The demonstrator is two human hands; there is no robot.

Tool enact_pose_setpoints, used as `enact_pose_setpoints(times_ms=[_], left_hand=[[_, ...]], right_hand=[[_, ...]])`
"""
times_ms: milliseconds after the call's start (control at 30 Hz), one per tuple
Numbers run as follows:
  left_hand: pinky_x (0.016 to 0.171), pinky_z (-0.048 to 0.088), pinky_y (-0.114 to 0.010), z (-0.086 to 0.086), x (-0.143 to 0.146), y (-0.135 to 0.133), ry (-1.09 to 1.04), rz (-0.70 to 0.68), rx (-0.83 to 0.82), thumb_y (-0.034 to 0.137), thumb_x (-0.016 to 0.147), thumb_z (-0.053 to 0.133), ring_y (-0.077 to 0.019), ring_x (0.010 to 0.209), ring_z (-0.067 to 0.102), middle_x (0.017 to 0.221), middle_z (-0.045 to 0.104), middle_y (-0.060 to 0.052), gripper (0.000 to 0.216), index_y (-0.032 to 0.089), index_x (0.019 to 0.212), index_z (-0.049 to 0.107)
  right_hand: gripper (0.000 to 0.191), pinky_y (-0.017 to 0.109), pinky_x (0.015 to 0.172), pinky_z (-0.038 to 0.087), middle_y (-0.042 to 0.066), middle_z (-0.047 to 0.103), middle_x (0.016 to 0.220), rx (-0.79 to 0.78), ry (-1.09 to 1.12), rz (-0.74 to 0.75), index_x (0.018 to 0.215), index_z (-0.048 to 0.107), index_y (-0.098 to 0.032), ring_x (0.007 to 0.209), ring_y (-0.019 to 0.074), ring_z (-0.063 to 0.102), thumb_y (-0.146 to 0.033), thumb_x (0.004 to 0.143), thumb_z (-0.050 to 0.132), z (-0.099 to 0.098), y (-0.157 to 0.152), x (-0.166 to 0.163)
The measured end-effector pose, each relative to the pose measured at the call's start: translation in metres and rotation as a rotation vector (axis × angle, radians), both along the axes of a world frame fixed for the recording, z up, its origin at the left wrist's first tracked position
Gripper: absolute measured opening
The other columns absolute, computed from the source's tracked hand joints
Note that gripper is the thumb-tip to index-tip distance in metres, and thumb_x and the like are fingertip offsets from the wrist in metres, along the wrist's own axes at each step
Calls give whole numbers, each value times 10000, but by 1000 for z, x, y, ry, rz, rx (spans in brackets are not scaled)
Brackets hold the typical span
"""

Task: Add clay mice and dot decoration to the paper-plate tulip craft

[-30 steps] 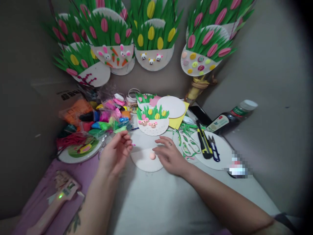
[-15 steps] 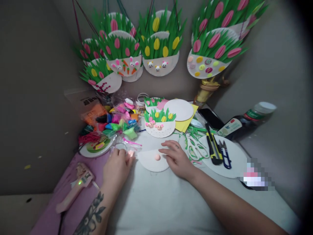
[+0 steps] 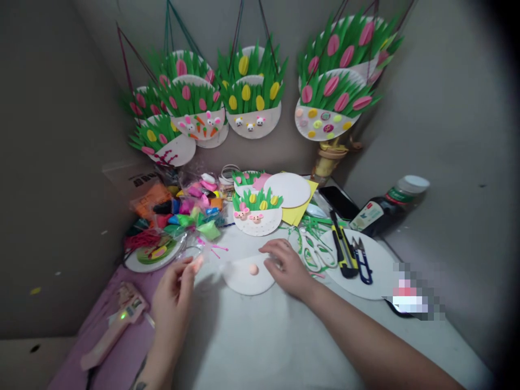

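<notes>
My left hand (image 3: 177,287) is closed, pinching a small clear bag of peach-coloured clay (image 3: 197,264) above the table. My right hand (image 3: 286,269) holds nothing; its fingers are curved and apart over the right edge of a white half paper plate (image 3: 239,283). On that half plate sits a small round ball of peach clay (image 3: 253,269), just left of my right fingers. Behind it lies a small plate basket (image 3: 260,223) with green paper grass, yellow and pink paper tulips and two pink clay animal heads.
Left stand a pile of bagged coloured clay (image 3: 190,208) and a pink glue gun (image 3: 116,325), its light on. Right are white scissors (image 3: 314,252), a box cutter (image 3: 344,252), thread snips (image 3: 363,262), a phone (image 3: 339,202) and a dark bottle (image 3: 385,208). Finished baskets (image 3: 254,114) hang behind.
My left hand has lifted the bag of peach clay off the table and drawn it left and towards me. My right hand stays by the half plate. The camera view has tilted up slightly.
</notes>
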State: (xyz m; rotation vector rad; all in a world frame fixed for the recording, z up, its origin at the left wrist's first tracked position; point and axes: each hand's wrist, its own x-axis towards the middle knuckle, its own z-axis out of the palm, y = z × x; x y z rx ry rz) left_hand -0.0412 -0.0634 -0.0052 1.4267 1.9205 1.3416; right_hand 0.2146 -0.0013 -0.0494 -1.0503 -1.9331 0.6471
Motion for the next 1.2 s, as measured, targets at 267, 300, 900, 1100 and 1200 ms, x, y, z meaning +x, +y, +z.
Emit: enact_pose_setpoints(times_ms=[267, 300, 900, 1100, 1200], left_hand=[[652, 518, -187, 11, 47, 54, -991, -338, -226, 307, 694, 729, -80, 686, 642, 836, 654, 27, 411, 238, 1053, 541], [663, 522, -190, 11, 49, 60, -1017, -373, -239, 325, 709, 722, -81, 708, 643, 875, 655, 14, 430, 238, 1091, 544], [465, 336, -191, 9, 55, 45, -493, -693, -411, 387, 765, 603, -78, 450, 419, 509, 481, 75, 285, 157, 932, 586], [449, 318, -198, 13, 54, 44, -379, -701, -423, 372, 758, 581, -82, 431, 413, 516, 476, 75, 249, 174, 908, 594], [485, 346, -210, 12, 51, 45, -265, -710, -386, 350, 784, 563, -100, 491, 462, 600, 532, 46, 207, 186, 902, 610]], right_hand=[[918, 522, 1117, 231, 146, 378, 1428, -118, -375, 155, 1413, 324, -197, 1365, 325, 251, -346, 616, 756, -1, -6, -3], [914, 523, 1122, 219, 150, 382, 1426, -106, -380, 144, 1421, 309, -192, 1360, 323, 265, -343, 632, 746, -2, -5, -6], [273, 194, 430, 306, -27, 550, 503, -877, 716, 130, 692, 639, -143, 436, 66, 448, -406, 711, 714, 29, -17, -15], [250, 184, 401, 276, -39, 534, 477, -870, 680, 115, 642, 625, -147, 399, 51, 419, -372, 704, 716, 29, -17, -14], [232, 180, 389, 255, -46, 529, 467, -895, 654, 137, 642, 606, -153, 380, 47, 398, -354, 704, 704, 27, -18, -14]])
